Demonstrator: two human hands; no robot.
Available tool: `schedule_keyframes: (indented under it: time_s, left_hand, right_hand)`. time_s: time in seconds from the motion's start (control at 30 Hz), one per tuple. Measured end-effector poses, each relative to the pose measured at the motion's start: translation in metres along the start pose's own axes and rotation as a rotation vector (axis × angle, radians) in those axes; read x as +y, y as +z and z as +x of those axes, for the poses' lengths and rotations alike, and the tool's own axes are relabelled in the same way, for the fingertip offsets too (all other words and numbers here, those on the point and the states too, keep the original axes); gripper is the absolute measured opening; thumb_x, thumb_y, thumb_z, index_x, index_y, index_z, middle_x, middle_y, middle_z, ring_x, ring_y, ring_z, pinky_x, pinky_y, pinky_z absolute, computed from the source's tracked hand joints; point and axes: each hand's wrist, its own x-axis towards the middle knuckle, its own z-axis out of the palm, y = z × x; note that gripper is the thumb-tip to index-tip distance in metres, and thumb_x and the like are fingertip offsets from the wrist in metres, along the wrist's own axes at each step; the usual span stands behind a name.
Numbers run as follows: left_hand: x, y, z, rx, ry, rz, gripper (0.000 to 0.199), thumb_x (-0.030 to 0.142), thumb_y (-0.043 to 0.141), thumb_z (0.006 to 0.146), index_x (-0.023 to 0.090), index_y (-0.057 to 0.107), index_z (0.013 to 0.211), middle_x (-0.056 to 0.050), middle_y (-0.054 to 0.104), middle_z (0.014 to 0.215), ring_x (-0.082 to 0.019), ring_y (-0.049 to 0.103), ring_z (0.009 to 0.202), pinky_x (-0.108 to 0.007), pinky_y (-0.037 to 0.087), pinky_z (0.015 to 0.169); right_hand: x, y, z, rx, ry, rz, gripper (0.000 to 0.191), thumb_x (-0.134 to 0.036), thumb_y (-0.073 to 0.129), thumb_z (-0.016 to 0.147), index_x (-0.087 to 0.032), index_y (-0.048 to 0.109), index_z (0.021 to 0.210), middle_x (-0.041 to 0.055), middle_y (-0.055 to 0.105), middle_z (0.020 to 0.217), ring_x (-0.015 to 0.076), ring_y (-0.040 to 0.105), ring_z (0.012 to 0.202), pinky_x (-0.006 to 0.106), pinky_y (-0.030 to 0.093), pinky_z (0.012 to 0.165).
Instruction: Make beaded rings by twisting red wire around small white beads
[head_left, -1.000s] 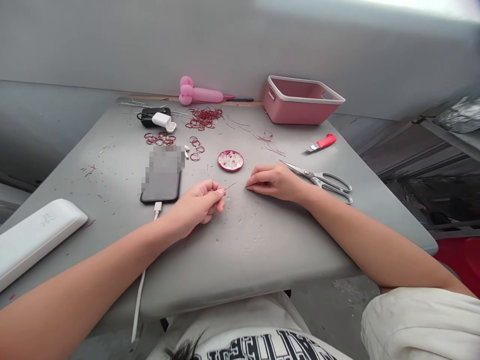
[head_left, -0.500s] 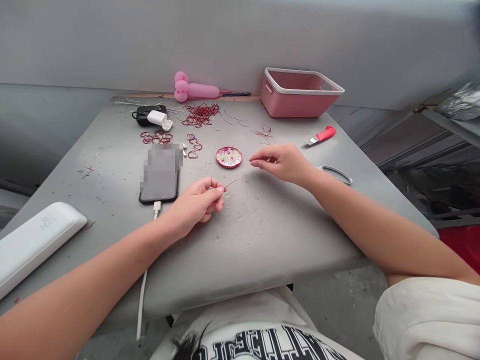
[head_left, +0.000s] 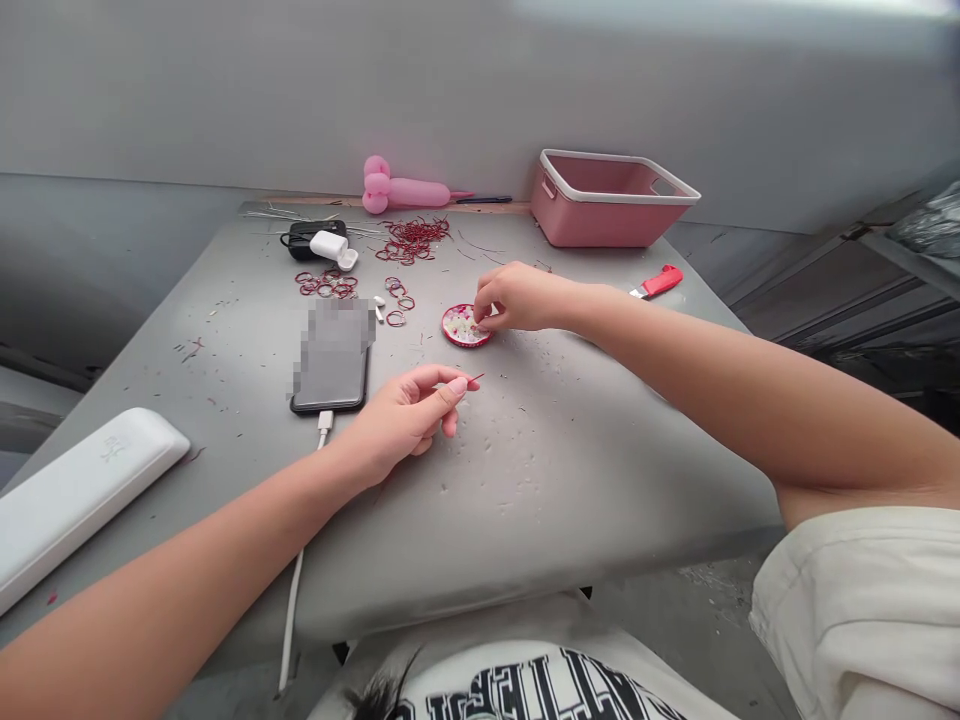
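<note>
A short, thin red wire (head_left: pixel 477 378) is pinched between the thumb and forefinger of my left hand (head_left: pixel 409 420), low over the middle of the table. My right hand (head_left: pixel 517 300) reaches over the right side of a small round red-rimmed dish (head_left: pixel 460 326) of pale and pink beads. Its fingertips are bent down among the beads; whether a bead is between them is too small to tell. Behind the dish lies a pile of red wire pieces (head_left: pixel 414 240). Several red rings (head_left: pixel 327 284) lie left of it.
A phone (head_left: pixel 334 360) with a white cable lies left of my left hand. Farther back are an earphone case (head_left: pixel 330 246), a pink balloon (head_left: pixel 412 192) and a pink basket (head_left: pixel 600 205). A red cutter (head_left: pixel 661 281) lies right; a white case (head_left: pixel 90 495) lies left.
My right hand has moved left onto the bead dish, its fingertips now down at the beads. My left hand still pinches the red wire. The whole view has shifted slightly.
</note>
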Motion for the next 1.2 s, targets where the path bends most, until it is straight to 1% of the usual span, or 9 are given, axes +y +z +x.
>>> schedule_keyframes:
  time_s: [0.13,0.27,0.33,0.43,0.5,0.6,0.73,1.0,1.2]
  left_hand:
    - [-0.002,-0.001,0.0,-0.019,-0.003,-0.046,0.017,0.034,0.059,0.088,0.017,0.061,0.083,0.005,0.046,0.054,-0.004,0.023,0.043,-0.018,0.017,0.041]
    - [-0.002,-0.002,0.001,-0.004,-0.006,-0.087,0.016,0.026,0.053,0.09,0.016,0.054,0.078,0.004,0.049,0.056,-0.003,0.021,0.043,-0.018,0.017,0.041]
    - [-0.002,-0.002,0.002,0.006,-0.006,-0.1,0.015,0.025,0.05,0.091,0.016,0.052,0.079,0.003,0.052,0.058,-0.003,0.022,0.043,-0.017,0.017,0.041]
    - [-0.001,0.0,0.002,0.017,-0.007,-0.107,0.01,0.025,0.05,0.091,0.017,0.054,0.087,0.002,0.054,0.058,-0.004,0.022,0.043,-0.017,0.017,0.041]
    - [-0.001,0.0,0.001,0.022,-0.008,-0.108,0.008,0.026,0.051,0.091,0.018,0.054,0.092,0.004,0.053,0.056,-0.004,0.022,0.042,-0.017,0.016,0.04]
    - [-0.002,0.002,-0.001,0.034,0.0,-0.102,0.009,0.029,0.055,0.09,0.02,0.055,0.091,0.005,0.051,0.054,-0.004,0.022,0.042,-0.017,0.017,0.04]
    - [-0.002,0.004,-0.001,0.036,0.019,-0.067,0.013,0.034,0.058,0.088,0.021,0.055,0.089,0.007,0.051,0.052,-0.004,0.022,0.041,-0.018,0.018,0.04]
    - [-0.009,0.008,-0.008,-0.023,0.062,0.148,0.021,0.041,0.052,0.092,0.022,0.055,0.087,0.006,0.057,0.056,-0.006,0.03,0.044,-0.019,0.025,0.043]
    - [-0.01,0.01,-0.013,-0.052,0.128,0.146,0.021,0.037,0.049,0.094,0.02,0.055,0.083,0.004,0.06,0.069,-0.004,0.033,0.048,-0.019,0.027,0.045]
  right_hand:
    - [-0.002,-0.005,0.003,-0.023,0.034,0.036,0.005,-0.018,0.069,0.071,-0.018,0.071,0.067,0.0013,0.066,0.073,0.0104,0.051,0.06,0.025,0.036,0.056]
    - [-0.02,-0.014,-0.017,0.094,0.078,0.168,0.007,-0.021,0.065,0.077,-0.017,0.069,0.081,0.0007,0.068,0.074,0.0127,0.061,0.066,0.024,0.044,0.058]
    - [-0.037,-0.013,-0.035,0.235,0.137,0.572,0.009,-0.022,0.068,0.076,-0.015,0.064,0.08,0.0013,0.068,0.071,0.0129,0.063,0.061,0.025,0.048,0.056]
    - [-0.063,0.001,-0.06,0.288,0.168,1.037,0.017,-0.024,0.073,0.075,-0.015,0.061,0.083,0.0014,0.068,0.07,0.0135,0.065,0.062,0.027,0.054,0.059]
    - [-0.076,0.013,-0.071,0.301,0.214,1.224,0.023,-0.026,0.075,0.074,-0.016,0.065,0.093,0.0009,0.069,0.073,0.013,0.066,0.065,0.029,0.057,0.063]
    - [-0.087,0.028,-0.079,0.368,0.329,1.367,0.025,-0.032,0.077,0.074,-0.016,0.069,0.091,0.002,0.071,0.078,0.0126,0.069,0.071,0.028,0.059,0.07]
    - [-0.09,0.036,-0.084,0.383,0.368,1.476,0.026,-0.032,0.079,0.073,-0.017,0.072,0.092,0.004,0.074,0.086,0.0139,0.071,0.076,0.029,0.06,0.073]
    - [-0.09,0.045,-0.092,0.29,0.25,1.548,0.014,-0.025,0.076,0.076,-0.019,0.072,0.088,0.0004,0.072,0.077,0.0123,0.069,0.075,0.023,0.061,0.063]
    - [-0.092,0.044,-0.094,0.248,0.219,1.597,0.01,-0.021,0.075,0.078,-0.02,0.07,0.087,-0.0011,0.071,0.078,0.0112,0.07,0.077,0.02,0.062,0.06]
